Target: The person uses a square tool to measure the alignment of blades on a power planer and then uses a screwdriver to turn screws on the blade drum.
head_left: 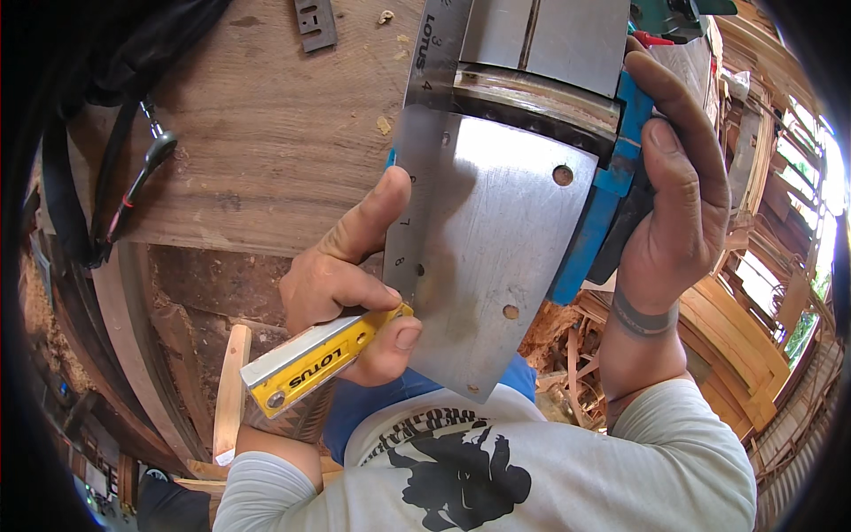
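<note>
An electric hand planer lies with its metal sole (505, 239) facing up, its cutter drum (536, 96) showing across the gap between the two sole plates. Along the left edge of that sole runs the steel blade of a try square (401, 239), marked like a ruler. My left hand (346, 275) is closed around the square's yellow and silver stock (324, 359), thumb and fingers pinching its end, index finger stretched beside the blade. On the other side my right hand (678, 186) is wrapped round the planer's blue body (596, 226), fingertips near the drum's end. Its underside is hidden.
The planer rests on a wooden bench top (257, 115). A slotted flat metal plate (315, 25) and wood shavings (384, 125) lie there. Left of them are a black bag (142, 44) and a slim metal-shanked tool (146, 173). Stacked boards (736, 346) stand at the right.
</note>
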The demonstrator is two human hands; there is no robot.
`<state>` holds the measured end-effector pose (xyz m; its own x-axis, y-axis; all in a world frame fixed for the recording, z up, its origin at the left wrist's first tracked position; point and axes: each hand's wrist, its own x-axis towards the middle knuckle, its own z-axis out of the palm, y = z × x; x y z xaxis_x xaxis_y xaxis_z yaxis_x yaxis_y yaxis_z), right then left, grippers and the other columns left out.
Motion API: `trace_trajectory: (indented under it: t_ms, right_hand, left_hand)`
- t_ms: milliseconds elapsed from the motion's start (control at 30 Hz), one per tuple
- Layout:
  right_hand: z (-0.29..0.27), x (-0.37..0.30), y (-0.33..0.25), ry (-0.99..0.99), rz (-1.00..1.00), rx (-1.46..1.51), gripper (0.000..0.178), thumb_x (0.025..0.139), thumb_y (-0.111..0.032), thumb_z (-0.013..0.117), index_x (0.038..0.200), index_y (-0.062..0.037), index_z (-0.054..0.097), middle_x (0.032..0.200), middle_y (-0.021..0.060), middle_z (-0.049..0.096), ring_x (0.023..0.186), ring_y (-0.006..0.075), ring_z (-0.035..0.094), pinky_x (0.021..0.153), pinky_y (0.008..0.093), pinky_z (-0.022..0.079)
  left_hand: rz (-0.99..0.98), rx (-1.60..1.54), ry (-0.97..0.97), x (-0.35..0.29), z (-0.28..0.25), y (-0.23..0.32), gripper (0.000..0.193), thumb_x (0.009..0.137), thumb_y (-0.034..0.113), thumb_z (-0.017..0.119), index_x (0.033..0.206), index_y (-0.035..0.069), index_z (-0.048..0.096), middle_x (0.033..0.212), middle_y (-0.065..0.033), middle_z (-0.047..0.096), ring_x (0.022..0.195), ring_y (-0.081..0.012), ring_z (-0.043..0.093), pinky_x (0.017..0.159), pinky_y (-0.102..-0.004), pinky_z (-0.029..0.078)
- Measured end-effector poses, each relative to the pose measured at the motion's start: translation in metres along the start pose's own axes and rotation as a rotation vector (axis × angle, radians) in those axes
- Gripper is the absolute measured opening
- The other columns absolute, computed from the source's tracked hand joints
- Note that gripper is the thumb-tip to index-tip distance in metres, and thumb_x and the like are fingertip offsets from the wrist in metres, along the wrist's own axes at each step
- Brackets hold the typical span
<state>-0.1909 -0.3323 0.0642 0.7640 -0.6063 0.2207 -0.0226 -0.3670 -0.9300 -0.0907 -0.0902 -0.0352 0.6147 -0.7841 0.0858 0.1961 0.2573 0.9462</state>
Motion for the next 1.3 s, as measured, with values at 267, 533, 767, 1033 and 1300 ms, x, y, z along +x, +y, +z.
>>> trace_trajectory:
  t_ms: [267,533,767,1033,1300]
  right_hand:
    - [-0.017,0.004,0.001,-0.135,0.074,0.062,0.043,0.098,-0.010,0.047,0.134,0.0090,0.062,0.134,0.0233,0.067,0.126,0.0233,0.065,0.111,0.0354,0.049]
    - [-0.010,0.000,0.004,-0.013,0.023,-0.157,0.041,0.101,-0.012,0.048,0.134,0.0069,0.064,0.133,0.0207,0.068,0.125,0.0219,0.065,0.111,0.0337,0.048]
    - [0.000,0.004,-0.006,-0.109,-0.034,-0.060,0.040,0.102,-0.012,0.048,0.134,0.0069,0.064,0.133,0.0203,0.068,0.125,0.0215,0.065,0.111,0.0337,0.048]
    - [0.004,-0.001,-0.007,0.008,0.107,-0.279,0.039,0.101,-0.011,0.049,0.131,0.0084,0.065,0.135,0.0216,0.067,0.131,0.0247,0.060,0.116,0.0366,0.039]
    - [0.008,0.001,-0.019,0.101,0.170,-0.109,0.029,0.101,-0.005,0.054,0.123,0.0057,0.069,0.141,0.0199,0.061,0.132,0.0244,0.056,0.113,0.0342,0.038]
  left_hand:
    - [0.001,-0.004,-0.004,0.002,-0.002,-0.001,0.022,0.079,0.017,0.076,0.080,0.009,0.056,0.149,-0.0340,0.051,0.140,-0.0457,0.051,0.111,-0.0455,0.047]
    - [-0.053,-0.060,0.046,0.002,0.003,0.003,0.019,0.078,0.015,0.075,0.078,0.008,0.057,0.151,-0.0342,0.050,0.143,-0.0463,0.047,0.115,-0.0458,0.042]
    - [-0.008,-0.032,0.020,0.004,0.001,-0.004,0.020,0.077,0.014,0.075,0.080,0.008,0.056,0.150,-0.0347,0.050,0.142,-0.0469,0.048,0.114,-0.0456,0.043]
    - [0.127,0.182,-0.129,0.012,-0.013,0.009,0.018,0.080,0.011,0.074,0.087,0.007,0.058,0.142,-0.0342,0.058,0.129,-0.0466,0.061,0.105,-0.0456,0.053]
    - [0.389,0.960,-0.164,0.043,-0.066,0.023,0.015,0.084,0.009,0.075,0.090,0.008,0.061,0.129,-0.0127,0.071,0.117,-0.0390,0.063,0.099,-0.0523,0.049]
